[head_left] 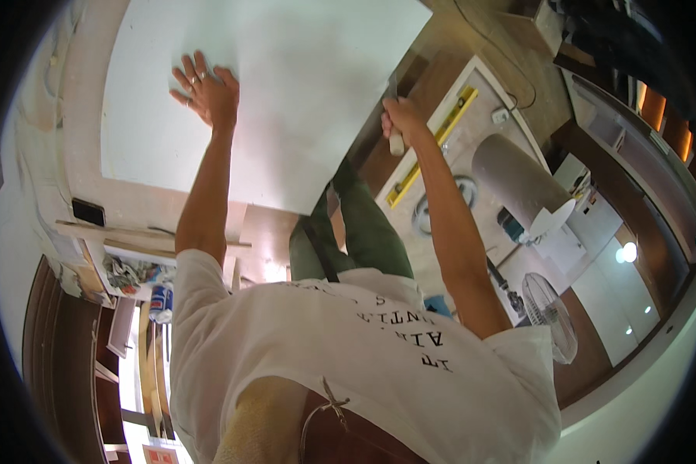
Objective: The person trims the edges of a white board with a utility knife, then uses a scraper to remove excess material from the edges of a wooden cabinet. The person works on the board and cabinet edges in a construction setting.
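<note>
Beneath your left hand (209, 97), splayed, empty and apparently resting, lies the large white flat panel (309, 93); your right hand (400, 120) grasps a slim, pale-handled tool (397, 145) just beyond its edge. For control, ideally press the left palm flat; steer the tool evenly.

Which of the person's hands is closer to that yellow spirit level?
Right. The right hand, gripping a pale-handled tool, is just left of the yellow spirit level; the left hand is spread over the white board, much farther left.
</note>
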A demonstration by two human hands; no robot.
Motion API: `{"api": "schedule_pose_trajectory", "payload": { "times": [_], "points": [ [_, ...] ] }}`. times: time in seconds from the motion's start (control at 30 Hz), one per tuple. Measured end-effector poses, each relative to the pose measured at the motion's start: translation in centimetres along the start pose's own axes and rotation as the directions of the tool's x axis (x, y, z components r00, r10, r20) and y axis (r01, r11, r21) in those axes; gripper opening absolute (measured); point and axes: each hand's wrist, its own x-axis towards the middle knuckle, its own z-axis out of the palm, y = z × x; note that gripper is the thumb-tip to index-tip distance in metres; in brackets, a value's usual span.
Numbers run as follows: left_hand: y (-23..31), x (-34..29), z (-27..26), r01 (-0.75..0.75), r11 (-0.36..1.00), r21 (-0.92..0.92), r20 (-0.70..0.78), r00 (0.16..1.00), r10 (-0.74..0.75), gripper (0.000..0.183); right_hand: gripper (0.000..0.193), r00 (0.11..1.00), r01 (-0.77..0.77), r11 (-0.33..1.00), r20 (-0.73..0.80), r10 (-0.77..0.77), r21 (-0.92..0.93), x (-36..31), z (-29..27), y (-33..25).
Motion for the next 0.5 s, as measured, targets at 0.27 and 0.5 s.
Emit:
{"api": "schedule_pose_trajectory", "payload": {
  "times": [0.27,0.5],
  "points": [
    [0.1,-0.2,-0.1,-0.015,0.997,-0.070,-0.046,0.999,0.011,0.054,0.013,0.902,0.394,0.919,0.196,-0.384,-0.016,0.0,1.2,-2.0],
    [0.3,0.0,-0.5,-0.010,0.998,-0.067,-0.004,1.000,0.010,0.055,0.013,0.962,-0.266,0.937,0.009,0.271,0.224,-4.3,2.5,-4.5]
  ]
}}
